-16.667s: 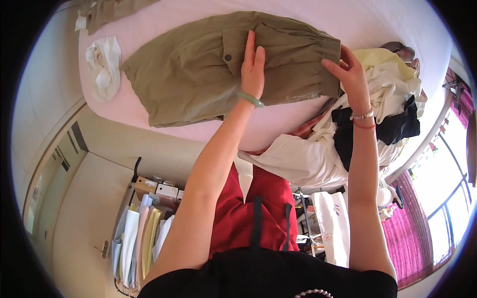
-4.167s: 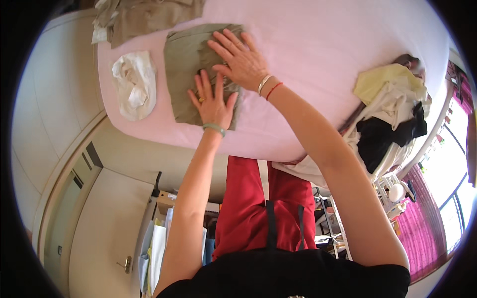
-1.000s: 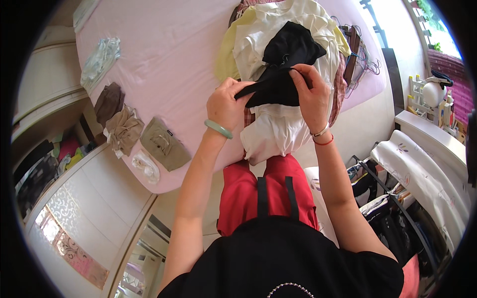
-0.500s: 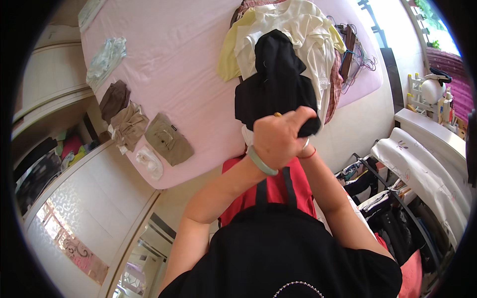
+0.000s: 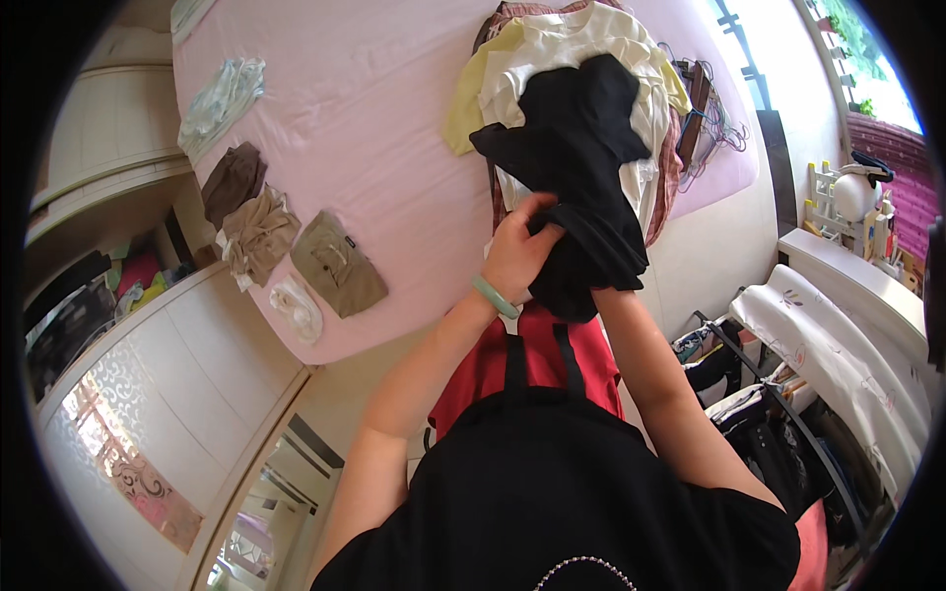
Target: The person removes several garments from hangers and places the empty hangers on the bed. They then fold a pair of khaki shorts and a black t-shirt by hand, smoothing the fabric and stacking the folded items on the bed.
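A black garment (image 5: pixel 581 138) lies loosely spread over a pile of clothes on the bed, its near end lifted and bunched toward me. My left hand (image 5: pixel 519 248), with a pale green bangle at the wrist, pinches the left side of that bunched end between thumb and fingers. The right forearm (image 5: pixel 641 355) reaches up under the same end. Black cloth covers my right hand, so its fingers are hidden. Beneath the garment, a white top (image 5: pixel 567 39) and a pale yellow one (image 5: pixel 473 98) show, with plaid cloth (image 5: pixel 668 177) at the edge.
The pink-sheeted bed (image 5: pixel 365 118) carries folded khaki trousers (image 5: pixel 338 264), a crumpled tan garment (image 5: pixel 259 243), a brown one (image 5: pixel 234 184) and a white bundle (image 5: pixel 296 307) on its left. Tangled hangers (image 5: pixel 711 123) lie right of the pile. A clothes rack (image 5: pixel 788 404) stands at right.
My hands have come apart from their overlapped position. The left has moved left and now grips the cloth edge; the right has gone under the garment, whose near end has been drawn toward me.
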{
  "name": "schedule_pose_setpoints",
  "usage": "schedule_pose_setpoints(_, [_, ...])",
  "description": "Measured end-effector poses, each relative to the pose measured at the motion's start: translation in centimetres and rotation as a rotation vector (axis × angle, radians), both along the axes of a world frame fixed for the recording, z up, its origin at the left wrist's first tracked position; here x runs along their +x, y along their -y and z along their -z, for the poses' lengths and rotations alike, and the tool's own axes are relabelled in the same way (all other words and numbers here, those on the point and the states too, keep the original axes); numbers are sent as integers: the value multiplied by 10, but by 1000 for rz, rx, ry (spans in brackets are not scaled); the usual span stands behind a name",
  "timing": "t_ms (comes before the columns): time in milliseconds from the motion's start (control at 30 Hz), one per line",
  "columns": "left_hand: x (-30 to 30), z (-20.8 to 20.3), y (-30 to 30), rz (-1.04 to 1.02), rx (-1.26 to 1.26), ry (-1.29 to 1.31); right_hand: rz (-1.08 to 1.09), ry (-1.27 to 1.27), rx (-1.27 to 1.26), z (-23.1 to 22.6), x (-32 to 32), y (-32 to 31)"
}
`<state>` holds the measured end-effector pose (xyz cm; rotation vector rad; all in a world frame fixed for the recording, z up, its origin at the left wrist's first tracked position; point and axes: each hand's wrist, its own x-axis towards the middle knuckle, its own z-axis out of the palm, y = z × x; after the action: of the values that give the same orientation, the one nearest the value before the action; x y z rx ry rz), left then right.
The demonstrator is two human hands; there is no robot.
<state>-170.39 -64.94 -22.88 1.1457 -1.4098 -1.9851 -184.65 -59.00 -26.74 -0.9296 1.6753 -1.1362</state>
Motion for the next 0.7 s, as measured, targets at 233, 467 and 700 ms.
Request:
schedule_pose_setpoints(233, [16,-35,11,146,-303,128,-73,-65,8,3,12,18])
schedule_pose_setpoints(467, [43,-81,-21,539,-371,64,-145,-49,44,-14,13,20])
schedule_pose_setpoints(700, [60,11,-11,-131,36,58,-248,-90,31,-4,45,26])
